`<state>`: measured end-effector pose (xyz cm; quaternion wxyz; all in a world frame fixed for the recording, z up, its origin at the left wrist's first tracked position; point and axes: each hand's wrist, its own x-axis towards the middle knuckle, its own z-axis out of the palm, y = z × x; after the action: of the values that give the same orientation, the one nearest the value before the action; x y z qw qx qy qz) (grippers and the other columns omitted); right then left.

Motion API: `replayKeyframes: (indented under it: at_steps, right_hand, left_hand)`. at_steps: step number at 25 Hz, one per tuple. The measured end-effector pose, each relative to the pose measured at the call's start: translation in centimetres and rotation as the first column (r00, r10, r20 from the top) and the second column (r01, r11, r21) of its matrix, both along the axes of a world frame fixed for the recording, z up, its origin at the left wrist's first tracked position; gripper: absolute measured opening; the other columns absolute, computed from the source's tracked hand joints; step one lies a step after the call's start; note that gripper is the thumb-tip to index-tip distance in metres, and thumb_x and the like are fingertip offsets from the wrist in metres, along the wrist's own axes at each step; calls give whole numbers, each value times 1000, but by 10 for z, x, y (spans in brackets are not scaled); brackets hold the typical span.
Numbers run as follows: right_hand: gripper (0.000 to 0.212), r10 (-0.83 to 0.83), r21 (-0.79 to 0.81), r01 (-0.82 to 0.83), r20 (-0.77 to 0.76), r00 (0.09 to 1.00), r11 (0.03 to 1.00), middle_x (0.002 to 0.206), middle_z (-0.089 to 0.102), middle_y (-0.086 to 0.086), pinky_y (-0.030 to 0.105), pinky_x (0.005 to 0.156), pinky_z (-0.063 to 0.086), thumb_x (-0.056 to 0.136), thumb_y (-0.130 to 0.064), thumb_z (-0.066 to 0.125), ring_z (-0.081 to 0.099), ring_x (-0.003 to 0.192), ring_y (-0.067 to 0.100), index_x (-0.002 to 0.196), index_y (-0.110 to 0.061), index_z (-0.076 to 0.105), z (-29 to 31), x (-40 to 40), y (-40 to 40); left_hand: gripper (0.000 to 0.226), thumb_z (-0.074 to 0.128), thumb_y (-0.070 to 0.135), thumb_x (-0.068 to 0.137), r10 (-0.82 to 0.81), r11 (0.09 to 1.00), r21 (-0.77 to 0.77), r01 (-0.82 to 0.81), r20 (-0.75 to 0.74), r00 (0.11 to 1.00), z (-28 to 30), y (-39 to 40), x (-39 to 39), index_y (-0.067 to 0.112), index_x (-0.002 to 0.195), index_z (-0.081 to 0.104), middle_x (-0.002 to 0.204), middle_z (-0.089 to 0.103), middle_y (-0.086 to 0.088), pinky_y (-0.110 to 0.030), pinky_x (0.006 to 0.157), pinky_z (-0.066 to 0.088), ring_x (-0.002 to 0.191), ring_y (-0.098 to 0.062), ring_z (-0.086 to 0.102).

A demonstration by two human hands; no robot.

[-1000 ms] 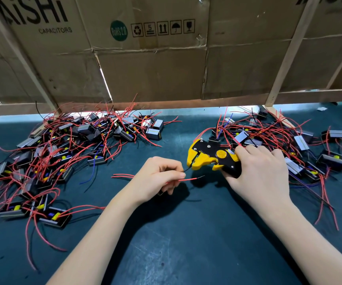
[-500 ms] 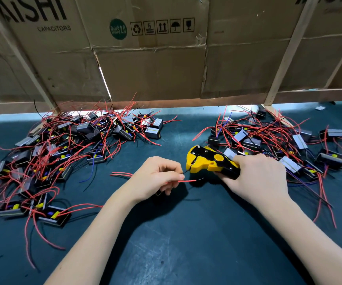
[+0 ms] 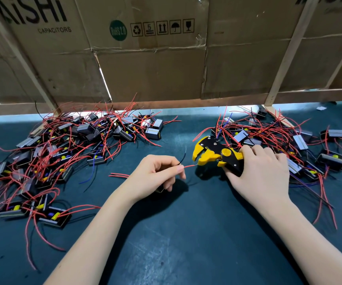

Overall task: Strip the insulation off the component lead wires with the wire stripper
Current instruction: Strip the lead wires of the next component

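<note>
Left hand (image 3: pixel 161 173) pinches a red lead (image 3: pixel 189 166) pointing right, tip at the open mouth of the stripper (image 3: pixel 215 154), gripped by the right hand (image 3: pixel 262 173).

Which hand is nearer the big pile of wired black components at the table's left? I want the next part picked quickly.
Left. The left hand sits just right of the pile; the right hand, holding the yellow-and-black wire stripper, is farther right.

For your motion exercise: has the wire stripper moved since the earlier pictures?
Yes. The wire stripper has shifted slightly right, away from the left hand, and its jaws have opened, judged against the right pile.
</note>
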<state>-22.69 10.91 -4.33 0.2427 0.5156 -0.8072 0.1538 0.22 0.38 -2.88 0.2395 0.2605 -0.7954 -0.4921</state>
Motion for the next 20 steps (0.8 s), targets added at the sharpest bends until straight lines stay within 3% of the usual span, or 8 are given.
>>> replayKeyframes:
  at_steps: [7,13,20]
  right_hand:
    - [47,-31,59,31,8,999,998,84,64,12,41,74,34,72,-51,74,59,82,34,86,-9,60,0,3,2]
    - [46,-17,71,16,19,1000,997,83,64,10,40,73,33,72,-53,72,59,81,33,85,-11,59,2,5,2]
    - [46,5,49,-6,32,999,999,81,63,8,39,71,31,74,-55,70,59,80,33,83,-12,59,5,6,3]
  left_hand:
    - [25,52,19,101,36,999,0,-36,-83,996,-3,0,-3,6,85,66,51,54,-1,-21,62,45,54,-21,56]
    - [24,51,19,101,72,997,-2,-72,-133,989,-4,3,-8,5,86,64,51,55,-4,-21,61,44,53,-19,56]
    - [23,51,27,99,95,992,-84,-100,-58,994,-7,8,-11,18,82,65,51,56,0,-29,60,44,54,-19,57]
